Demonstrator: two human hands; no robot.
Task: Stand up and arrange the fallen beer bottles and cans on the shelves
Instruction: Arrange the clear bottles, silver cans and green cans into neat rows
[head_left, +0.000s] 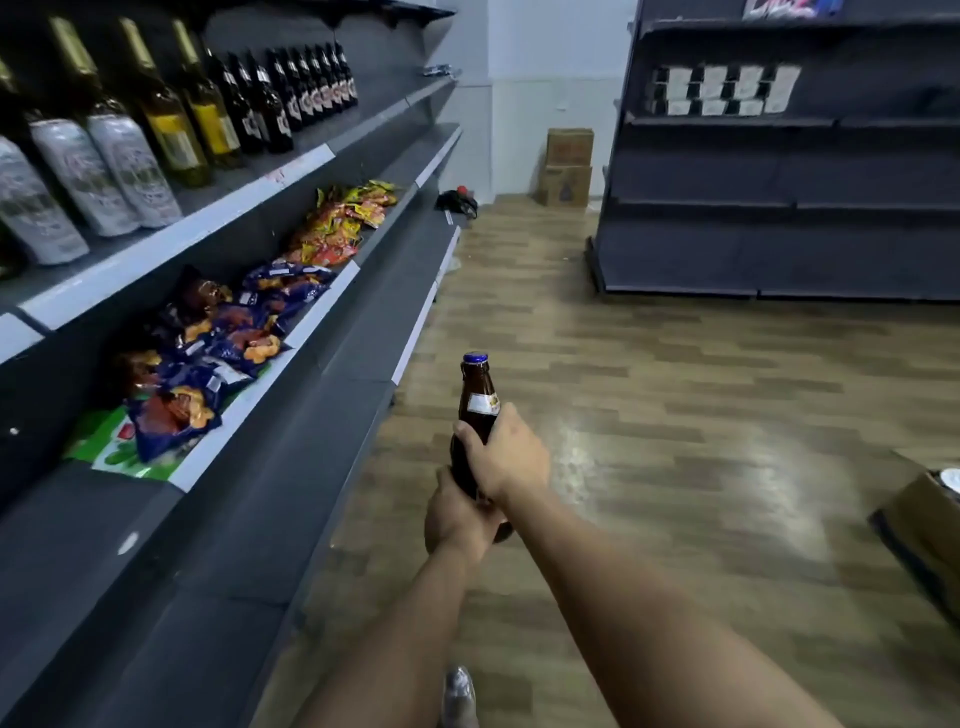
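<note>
I hold a brown beer bottle (474, 410) with a blue cap upright over the aisle floor, in front of me. My right hand (506, 454) grips its body. My left hand (457, 517) grips its base from below. On the upper shelf (171, 228) at the left, silver cans (104, 171), green bottles with yellow labels (179, 117) and dark bottles (301, 91) stand upright in rows.
Snack bags (228, 327) fill the shelf below the bottles. The lower grey shelves (218, 519) are bare. A dark shelf unit (789, 156) stands across the wooden floor. Cardboard boxes (566, 166) sit by the far wall, another box (930, 525) at right.
</note>
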